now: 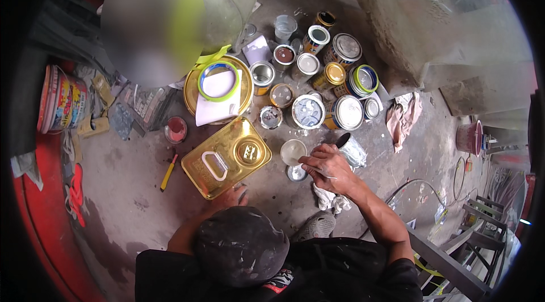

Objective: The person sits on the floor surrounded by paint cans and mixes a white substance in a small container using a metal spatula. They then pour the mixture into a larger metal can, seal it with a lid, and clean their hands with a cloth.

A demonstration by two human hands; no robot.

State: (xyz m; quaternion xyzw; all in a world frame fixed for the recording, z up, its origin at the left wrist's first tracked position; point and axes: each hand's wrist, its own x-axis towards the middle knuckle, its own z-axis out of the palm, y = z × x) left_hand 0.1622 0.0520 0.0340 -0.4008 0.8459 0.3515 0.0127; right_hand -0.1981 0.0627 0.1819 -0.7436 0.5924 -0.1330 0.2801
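My right hand is closed, fingertips pinched together at the rim of a small cup of pale grey-white liquid. A thin pale stick shows across its fingers. Right below the cup lies a small round lid or tin with grey paint on it. Beside the lower edge of a gold rectangular tin with a white handle is my left hand. A dark cap partly covers that hand, so its grip cannot be made out. A paint-smeared can lies tipped beyond my right hand.
Several paint cans, among them a white-lidded one, crowd the floor ahead. Green tape rests on a round gold lid. A yellow cutter knife lies left; a white rag lies near my right wrist. Metal steps stand at right.
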